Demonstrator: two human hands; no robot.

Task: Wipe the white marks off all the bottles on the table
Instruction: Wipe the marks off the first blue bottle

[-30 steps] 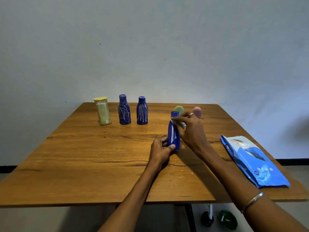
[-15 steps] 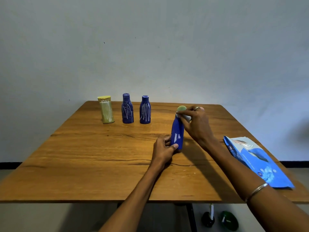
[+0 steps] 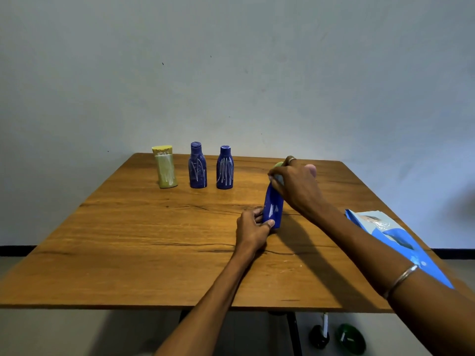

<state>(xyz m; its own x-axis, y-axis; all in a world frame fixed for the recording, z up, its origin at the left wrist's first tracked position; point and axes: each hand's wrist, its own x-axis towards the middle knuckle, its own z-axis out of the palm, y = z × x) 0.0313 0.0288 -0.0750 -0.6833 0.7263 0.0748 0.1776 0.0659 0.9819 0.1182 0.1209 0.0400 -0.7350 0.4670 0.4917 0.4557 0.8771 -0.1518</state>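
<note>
A blue bottle [image 3: 274,208] with white marks stands tilted slightly near the middle of the wooden table [image 3: 144,242]. My left hand [image 3: 253,228] grips its base. My right hand [image 3: 295,186] pinches a small white wipe [image 3: 278,179] against the bottle's top, which it hides. At the back left stand a yellow-green bottle [image 3: 165,167] and two dark blue bottles [image 3: 197,166] [image 3: 225,168], all streaked with white. A green bottle top [image 3: 279,164] and a pink one [image 3: 310,170] peek out behind my right hand.
A blue wipes packet [image 3: 393,237] lies at the table's right edge, partly under my right forearm. Below the table, a dark bottle [image 3: 318,336] and a green bottle [image 3: 350,339] lie on the floor beside the table leg.
The wipe in my right hand stays at the bottle's top while the view shifts a little. The bottle leans slightly more. My left hand keeps its hold on the base.
</note>
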